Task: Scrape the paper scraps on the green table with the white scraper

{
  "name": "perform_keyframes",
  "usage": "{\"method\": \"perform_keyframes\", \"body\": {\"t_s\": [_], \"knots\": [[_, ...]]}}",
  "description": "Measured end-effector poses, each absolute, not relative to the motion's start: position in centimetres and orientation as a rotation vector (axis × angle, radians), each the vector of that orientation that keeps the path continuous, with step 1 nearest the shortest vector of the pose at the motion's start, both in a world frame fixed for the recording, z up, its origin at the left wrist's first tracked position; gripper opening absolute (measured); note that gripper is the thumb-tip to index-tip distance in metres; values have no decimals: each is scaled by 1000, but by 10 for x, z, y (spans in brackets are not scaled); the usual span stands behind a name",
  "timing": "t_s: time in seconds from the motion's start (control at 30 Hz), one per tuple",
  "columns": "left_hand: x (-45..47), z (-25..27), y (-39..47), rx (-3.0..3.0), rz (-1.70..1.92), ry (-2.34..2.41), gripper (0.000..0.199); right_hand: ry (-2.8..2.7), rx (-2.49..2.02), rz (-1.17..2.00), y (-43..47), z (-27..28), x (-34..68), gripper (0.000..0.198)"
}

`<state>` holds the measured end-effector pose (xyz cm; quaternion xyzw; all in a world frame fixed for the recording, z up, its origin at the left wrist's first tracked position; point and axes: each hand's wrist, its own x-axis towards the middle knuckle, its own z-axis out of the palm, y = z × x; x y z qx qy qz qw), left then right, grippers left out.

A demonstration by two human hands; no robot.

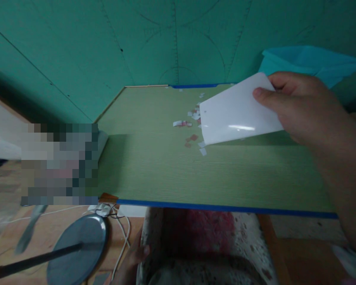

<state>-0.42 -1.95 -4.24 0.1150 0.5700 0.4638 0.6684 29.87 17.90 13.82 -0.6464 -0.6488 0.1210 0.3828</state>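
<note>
The teal wall board point(77, 47), printed with ruled scales and arcs, backs the work area and stands behind the pale green, rectangular, wood-grained surface point(142, 170). A blue edging strip point(225, 207) runs along most of the surface's near edge. The white, dark-speckled container with a red-stained interior point(249, 233) sits low at that edge, apparently so that its opening faces up just in front of the surface. The glossy white, thin rectangular sheet point(237, 114) is over the right-centre of the surface; its long axis runs from the right hand point(302, 99) leftward and slightly toward the person, and its free short edge points left. The right hand pinches the opposite end, thumb on the upper face and fingers behind, a hold that likely keeps the free edge unobstructed. The left hand point(133, 257) lies at the container's left wall with the thumb over the rim, probably to steady it; its fingers are hidden, so how tightly it closes cannot be told. Small white and reddish paper scraps point(195, 114) lie loose beside the free edge; contact between sheet and scraps cannot be confirmed.
</note>
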Motion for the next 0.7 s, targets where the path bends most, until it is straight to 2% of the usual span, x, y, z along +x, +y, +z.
{"method": "perform_keyframes", "body": {"t_s": [0.17,0.3,0.43,0.53,0.7], "knots": [[-4,-36,-19,281,971,1257,36,-1670,-1603,319,179,140,299,24],[-8,-42,-18,280,989,1384,57,-1730,-1728,179,181,140,300,23],[-16,-63,-16,327,1081,1500,78,-1564,-1765,82,185,143,308,35],[-25,-81,-15,399,1130,1573,80,-1510,-1716,72,184,144,308,37],[-35,-97,-18,500,1115,1591,75,-1661,-1691,246,182,141,305,23]]}}
